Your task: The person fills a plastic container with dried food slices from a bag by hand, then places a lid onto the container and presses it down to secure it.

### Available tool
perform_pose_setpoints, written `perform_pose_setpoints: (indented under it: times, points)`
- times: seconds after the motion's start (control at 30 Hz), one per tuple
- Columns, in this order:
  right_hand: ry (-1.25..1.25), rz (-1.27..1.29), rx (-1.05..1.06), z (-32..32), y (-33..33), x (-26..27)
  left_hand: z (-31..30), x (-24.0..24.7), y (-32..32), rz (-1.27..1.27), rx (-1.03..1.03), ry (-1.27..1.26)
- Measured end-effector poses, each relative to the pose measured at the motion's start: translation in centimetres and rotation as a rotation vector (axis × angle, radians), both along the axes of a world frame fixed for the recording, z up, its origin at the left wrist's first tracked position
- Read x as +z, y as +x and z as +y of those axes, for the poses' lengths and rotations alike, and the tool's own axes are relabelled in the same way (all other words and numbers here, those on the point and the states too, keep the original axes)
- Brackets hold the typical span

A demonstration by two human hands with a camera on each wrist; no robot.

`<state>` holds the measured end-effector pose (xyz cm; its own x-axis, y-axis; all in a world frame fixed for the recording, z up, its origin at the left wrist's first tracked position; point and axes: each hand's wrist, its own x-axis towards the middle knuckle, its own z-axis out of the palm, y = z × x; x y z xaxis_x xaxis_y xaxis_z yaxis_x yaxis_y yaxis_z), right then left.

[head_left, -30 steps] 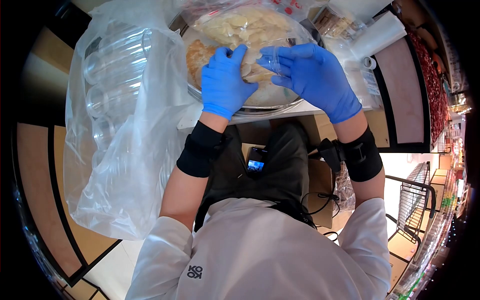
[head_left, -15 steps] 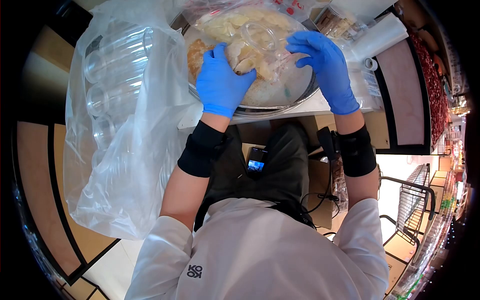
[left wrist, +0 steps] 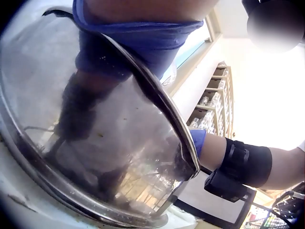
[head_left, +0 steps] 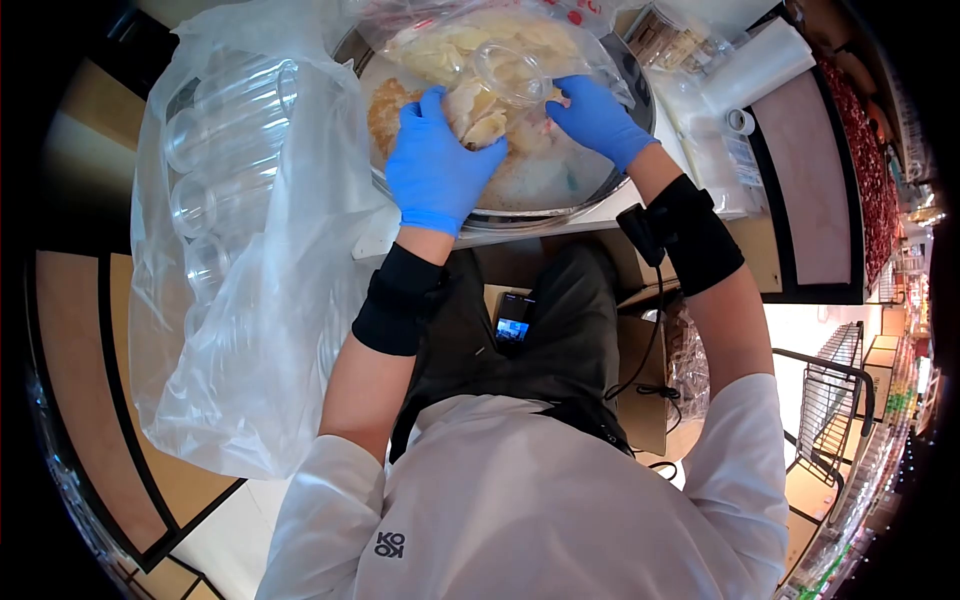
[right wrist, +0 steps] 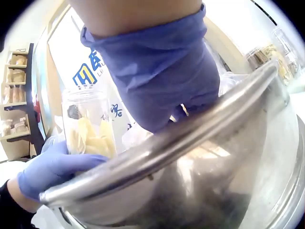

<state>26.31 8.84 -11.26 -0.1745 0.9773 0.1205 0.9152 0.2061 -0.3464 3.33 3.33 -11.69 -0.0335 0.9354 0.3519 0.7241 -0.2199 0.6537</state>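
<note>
My gloved left hand [head_left: 440, 170] holds a clear plastic jar [head_left: 510, 75] from the side, thumb and fingers round it. The jar leans away over the metal bowl [head_left: 560, 212], its round mouth uppermost. Thin pale yellow slices [right wrist: 88, 136] fill its lower part in the right wrist view. My gloved right hand [head_left: 600, 120] is just right of the jar, inside the bowl's rim, with thumb and fingers bent inward. A pale piece [head_left: 557, 97] shows between its fingertips. Behind the jar lies a heap of similar slices [head_left: 430, 45] under a clear bag.
A large plastic bag [head_left: 250, 400] of stacked clear jars [head_left: 235, 130] stands at the left. A roll of clear film [head_left: 765, 65] and a container with sliced pieces [head_left: 670, 45] are at the back right. Brown crumbs [head_left: 385, 115] lie in the bowl's left side.
My right hand has left the jar's mouth, moved right, then turned inward toward the slices with its fingers bending. The jar has tipped back from lying toward the right hand; my left hand stays on it.
</note>
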Motion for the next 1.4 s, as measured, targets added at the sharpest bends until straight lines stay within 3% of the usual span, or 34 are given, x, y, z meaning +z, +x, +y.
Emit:
perform_pose_setpoints:
  times: [0.1, 0.17, 0.27, 0.4, 0.47, 0.57, 0.8, 0.87, 1.0, 1.07, 1.2, 1.4]
  points:
    - [-0.03, 0.035, -0.008, -0.1, 0.0, 0.4, 0.1, -0.1, 0.1, 0.006, 0.012, 0.002]
    - [0.144, 0.015, 0.229, 0.7, 0.2, -1.0, 0.1, -0.3, 0.1, -0.01, -0.003, 0.012]
    - [0.22, 0.135, 0.291, 3.7, -0.5, -2.2, 0.0, 0.0, 0.0, -0.003, -0.008, -0.004]
    - [0.129, -0.005, 0.092, 4.1, -1.7, 0.3, 0.0, 0.0, 0.0, -0.006, -0.001, 0.017]
    - [0.386, -0.094, 0.067, 4.3, -1.8, 0.4, -0.1, 0.1, 0.0, -0.003, 0.003, 0.005]
    - [0.405, -0.179, 0.071, 5.7, -1.0, -1.6, -0.2, 0.3, 0.0, -0.003, 0.008, -0.005]
    - [0.365, -0.067, 0.231, 5.5, -0.4, -1.1, 0.0, -0.3, 0.0, 0.0, 0.004, 0.037]
    - [0.262, -0.092, 0.073, 3.8, -0.5, -0.1, -0.1, -0.1, 0.0, 0.001, -0.002, 0.027]
    - [0.291, -0.176, 0.071, 3.4, 0.0, -0.9, 0.0, -0.2, 0.0, 0.002, 0.001, 0.027]
    - [0.367, 0.019, 0.114, 3.0, -0.8, -0.6, 0.0, -0.3, 0.1, 0.01, 0.004, 0.029]
    - [0.306, 0.038, 0.045, 5.3, -1.5, -0.9, 0.1, -0.4, 0.0, 0.011, -0.006, 0.046]
    - [0.217, -0.171, 0.061, 5.5, -1.3, -0.4, -0.2, 0.2, 0.1, 0.014, -0.008, 0.016]
